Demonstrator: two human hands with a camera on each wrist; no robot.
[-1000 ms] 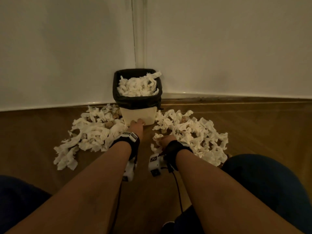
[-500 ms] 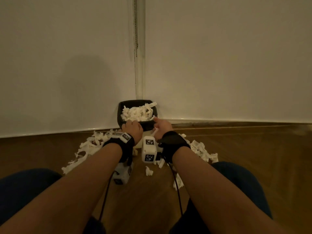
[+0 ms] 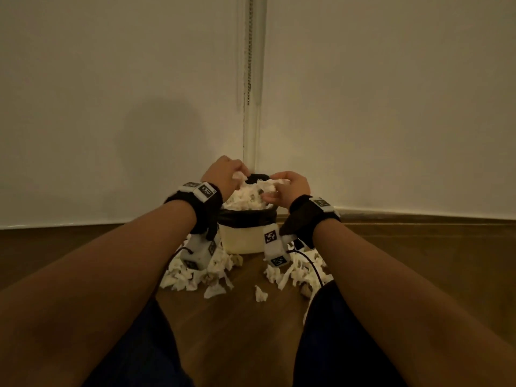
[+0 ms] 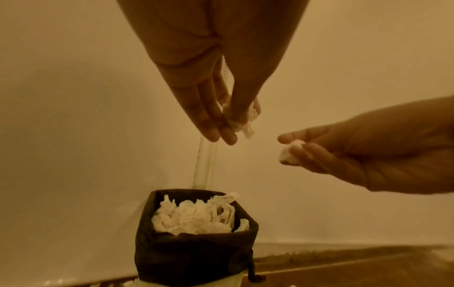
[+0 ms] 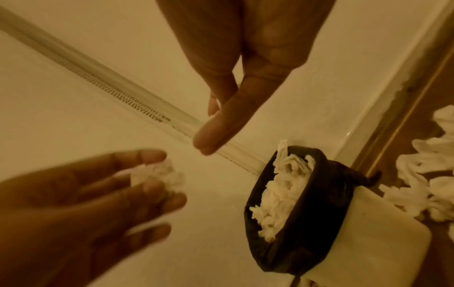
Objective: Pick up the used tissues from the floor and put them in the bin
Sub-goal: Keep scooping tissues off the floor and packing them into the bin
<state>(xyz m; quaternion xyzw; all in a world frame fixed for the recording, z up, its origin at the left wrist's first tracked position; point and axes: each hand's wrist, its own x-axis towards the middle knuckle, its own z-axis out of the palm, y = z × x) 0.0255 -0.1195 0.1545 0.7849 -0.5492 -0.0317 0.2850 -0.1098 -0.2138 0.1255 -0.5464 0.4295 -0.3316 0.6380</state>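
- Markings: the wrist bands [image 3: 205, 191] and the white blocks [image 3: 273, 245] below the wrists carry black-and-white square code tags; no readable writing shows.
- Bin [image 3: 245, 236]: cream body with a black liner [image 4: 194, 252], at centre frame of the head view, in the corner where the two walls [image 3: 111, 107] meet. It is heaped with tissue [image 4: 194, 217] up to the rim.
- A bead chain [image 3: 249, 51] hangs down the corner strip at upper centre.
- Floor [image 3: 251, 331]: loose tissues [image 3: 195, 272] lie left and right of the bin base and in front of it; one small scrap [image 3: 260, 293] lies apart, lower centre.
- Obstruction: in the head view the forearms and the wrist blocks cover part of the bin front and of the floor tissues.
- Left hand [image 3: 223, 174]: above the bin's left rim, fingers pointing down, fingertips [image 4: 221, 134] pinching a small crumpled wad [image 4: 242, 120].
- Right hand [image 3: 290, 188]: above the bin's right rim, fingers loosely curled round a second wad [image 4: 291, 153], held between thumb and fingers.
- Both wads are above the bin opening, clear of the heap; the hands are near each other but apart.
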